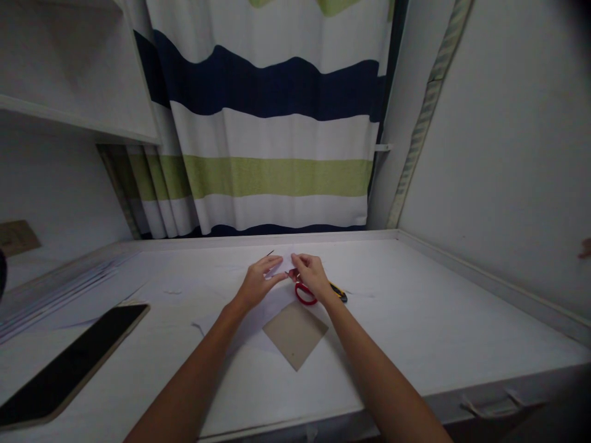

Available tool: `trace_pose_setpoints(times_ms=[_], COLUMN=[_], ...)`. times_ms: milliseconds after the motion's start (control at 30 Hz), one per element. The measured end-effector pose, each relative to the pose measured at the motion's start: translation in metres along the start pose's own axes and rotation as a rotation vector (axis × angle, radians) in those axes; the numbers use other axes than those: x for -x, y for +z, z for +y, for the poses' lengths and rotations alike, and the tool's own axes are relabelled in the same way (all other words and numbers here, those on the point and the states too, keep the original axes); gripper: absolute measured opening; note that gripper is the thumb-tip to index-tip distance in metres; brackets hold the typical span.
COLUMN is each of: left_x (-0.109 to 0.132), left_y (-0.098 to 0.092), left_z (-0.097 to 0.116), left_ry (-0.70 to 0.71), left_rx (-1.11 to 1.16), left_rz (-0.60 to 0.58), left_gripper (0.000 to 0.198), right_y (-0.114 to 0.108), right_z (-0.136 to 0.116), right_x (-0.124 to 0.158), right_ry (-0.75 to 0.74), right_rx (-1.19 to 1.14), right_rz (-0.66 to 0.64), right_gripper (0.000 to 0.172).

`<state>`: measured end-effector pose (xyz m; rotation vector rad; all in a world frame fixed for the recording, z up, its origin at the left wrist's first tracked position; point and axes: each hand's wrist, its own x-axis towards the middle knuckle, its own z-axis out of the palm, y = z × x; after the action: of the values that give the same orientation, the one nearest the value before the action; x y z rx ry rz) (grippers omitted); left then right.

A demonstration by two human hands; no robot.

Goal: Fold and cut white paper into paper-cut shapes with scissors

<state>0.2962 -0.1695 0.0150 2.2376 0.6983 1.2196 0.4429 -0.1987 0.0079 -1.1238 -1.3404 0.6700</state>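
Over the middle of the desk both hands meet at a small piece of white paper. My right hand pinches its right side between thumb and fingers. At its left side, my left hand has the paper between its thumb and stretched fingers. Scissors with red handles lie just under my right hand, their blades mostly hidden. Beside the right wrist shows a yellow and black utility knife, partly covered. A square of grey-brown cardboard lies nearer me, between the forearms. Behind my left fingers sticks up a thin dark tip.
A long flat black slab with a pale edge lies at the left. Sheets of paper are stacked along the left wall. A striped curtain hangs behind the white desk. Part of a hand shows at the right edge.
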Motion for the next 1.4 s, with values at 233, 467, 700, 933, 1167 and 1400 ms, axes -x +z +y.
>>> trace_pose_setpoints(times_ms=[233,467,700,933,1167,1400], left_x=[-0.003,-0.004,-0.004,-0.005,-0.004,-0.001], left_y=[0.000,-0.003,-0.005,-0.006,-0.002,0.002], left_z=[-0.003,0.005,0.005,0.007,0.009,0.011], left_ry=[-0.136,-0.284,-0.325,-0.320,-0.475,-0.477], left_rx=[0.222,0.427,0.511,0.567,0.662,0.665], left_rz=[0.082,0.163,0.140,0.109,-0.007,-0.125], left_gripper=[0.034,0.044,0.027,0.019,0.028,0.033], right_y=[-0.005,-0.008,-0.012,-0.015,-0.017,-0.019], right_z=[0.004,-0.007,-0.013,-0.012,-0.012,-0.003], right_x=[-0.004,0.004,0.005,0.004,0.004,0.003], right_ry=[-0.036,-0.029,-0.012,-0.046,-0.225,-0.533], right_rx=[-0.006,-0.064,-0.234,-0.315,0.076,0.480], right_rz=[-0.045,-0.206,-0.315,-0.330,-0.132,-0.025], right_gripper=[0.030,0.027,0.032,0.026,0.029,0.029])
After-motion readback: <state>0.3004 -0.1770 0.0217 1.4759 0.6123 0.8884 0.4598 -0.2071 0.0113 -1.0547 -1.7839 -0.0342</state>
